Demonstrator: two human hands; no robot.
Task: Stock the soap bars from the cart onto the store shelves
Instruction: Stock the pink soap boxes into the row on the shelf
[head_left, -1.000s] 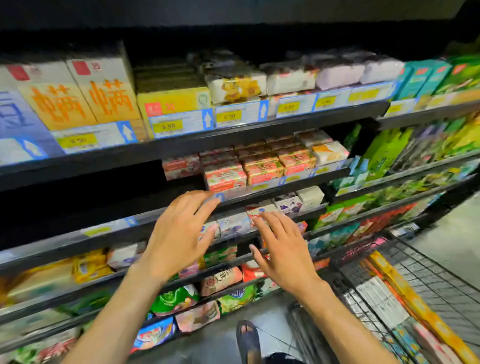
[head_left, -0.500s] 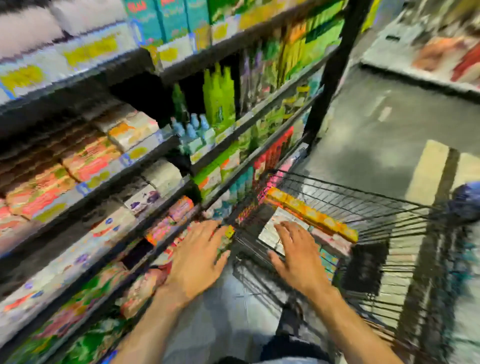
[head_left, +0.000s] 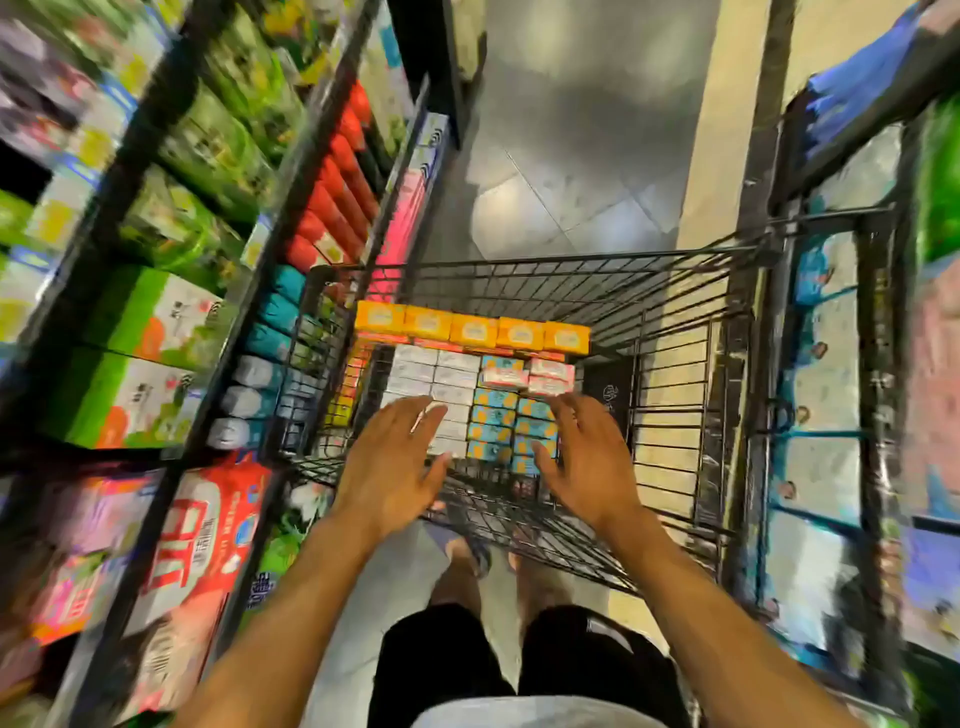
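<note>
A black wire cart (head_left: 675, 395) stands in the aisle in front of me, filled with boxed soap bars. A row of orange boxes (head_left: 472, 328) lies along its far side, with white boxes (head_left: 436, 371), pink-and-white boxes (head_left: 550, 374) and blue-and-orange boxes (head_left: 496, 415) stacked nearer me. My left hand (head_left: 389, 467) hovers over the white boxes with fingers spread, holding nothing. My right hand (head_left: 587, 457) hovers over the blue-and-orange boxes, fingers also spread and empty.
Store shelves (head_left: 291, 171) packed with green, red and teal packages run along the left, close to the cart. Another rack (head_left: 878, 322) of goods stands on the right. Grey tiled floor (head_left: 571, 156) stretches beyond the cart. My legs and sandalled feet are below.
My view has swung from the shelf down to the cart. Both hands have moved off the shelf boxes and now reach over the cart's soap boxes.
</note>
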